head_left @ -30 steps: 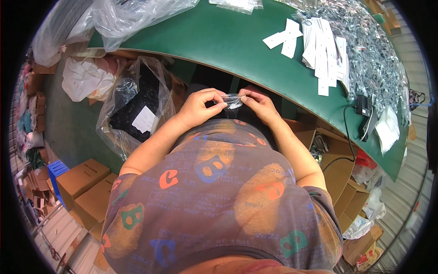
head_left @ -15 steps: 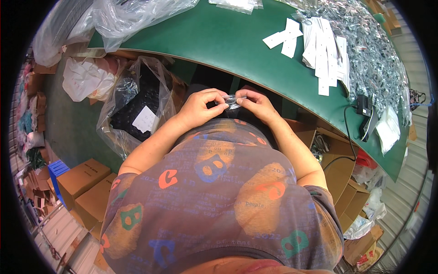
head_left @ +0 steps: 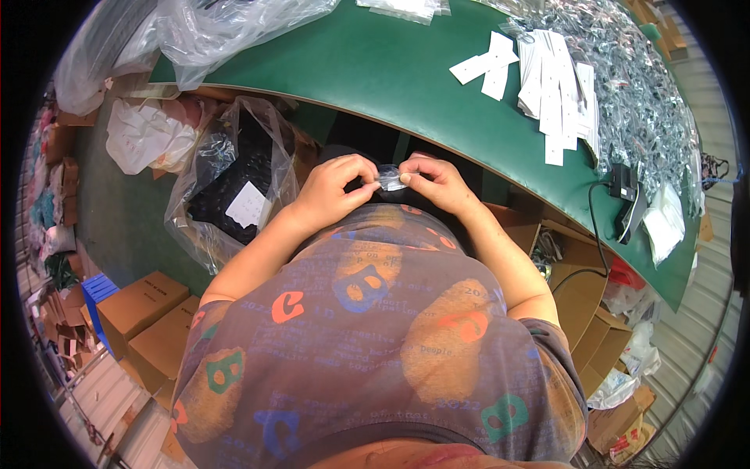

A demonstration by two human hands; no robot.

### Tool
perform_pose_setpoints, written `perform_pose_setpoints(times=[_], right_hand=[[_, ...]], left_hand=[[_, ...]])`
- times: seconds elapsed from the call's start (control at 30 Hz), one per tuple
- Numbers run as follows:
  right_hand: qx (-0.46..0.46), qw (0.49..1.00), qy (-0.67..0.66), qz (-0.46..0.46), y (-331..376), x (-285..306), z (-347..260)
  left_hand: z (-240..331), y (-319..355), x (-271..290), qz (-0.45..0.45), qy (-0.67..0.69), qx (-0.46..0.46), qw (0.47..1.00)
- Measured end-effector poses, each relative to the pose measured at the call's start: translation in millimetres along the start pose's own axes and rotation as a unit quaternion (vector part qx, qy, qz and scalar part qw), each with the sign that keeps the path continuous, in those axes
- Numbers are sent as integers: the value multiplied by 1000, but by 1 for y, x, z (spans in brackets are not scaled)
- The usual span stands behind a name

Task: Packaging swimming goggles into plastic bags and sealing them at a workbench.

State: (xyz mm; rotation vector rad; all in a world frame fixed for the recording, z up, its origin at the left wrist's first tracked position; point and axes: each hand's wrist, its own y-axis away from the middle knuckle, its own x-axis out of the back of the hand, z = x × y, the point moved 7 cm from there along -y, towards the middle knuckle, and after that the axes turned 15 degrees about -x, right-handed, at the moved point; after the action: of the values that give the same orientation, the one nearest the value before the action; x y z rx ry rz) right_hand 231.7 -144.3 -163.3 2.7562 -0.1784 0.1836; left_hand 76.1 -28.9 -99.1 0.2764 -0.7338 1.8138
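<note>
A small clear plastic bag is stretched between my two hands, just in front of my waist and below the table's near edge. My left hand pinches its left end between thumb and fingers. At the right end, my right hand grips it in the same way. Whether anything lies inside the bag is too small to make out. Farther off on the green table lie a stack of white paper strips and a wide heap of small clear-wrapped pieces.
Left of my lap stands an open plastic sack of black items, with a white bag beyond. Clear plastic sheeting covers the table's far left. A black adapter with a cable sits at the right edge. Cardboard boxes flank me.
My hands have shifted slightly, and the fingertips have drawn a little apart at the bag. More of the clear bag shows between them now.
</note>
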Motion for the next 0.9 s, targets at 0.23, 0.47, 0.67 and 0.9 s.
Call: perform_pose_setpoints(times=[0.23,0.47,0.67,0.9], right_hand=[[43,997,60,-5,7,-2,-25],[22,1000,2,3,3,-2,-14],[31,997,54,52,7,3,-13],[-67,989,75,109,4,13,-6]], left_hand=[[-3,2,14,-20,-47,-15,999],[-13,-9,-14,-35,117,11,993],[-54,1,-44,18,221,40,974],[-72,5,-51,47,302,106,946]])
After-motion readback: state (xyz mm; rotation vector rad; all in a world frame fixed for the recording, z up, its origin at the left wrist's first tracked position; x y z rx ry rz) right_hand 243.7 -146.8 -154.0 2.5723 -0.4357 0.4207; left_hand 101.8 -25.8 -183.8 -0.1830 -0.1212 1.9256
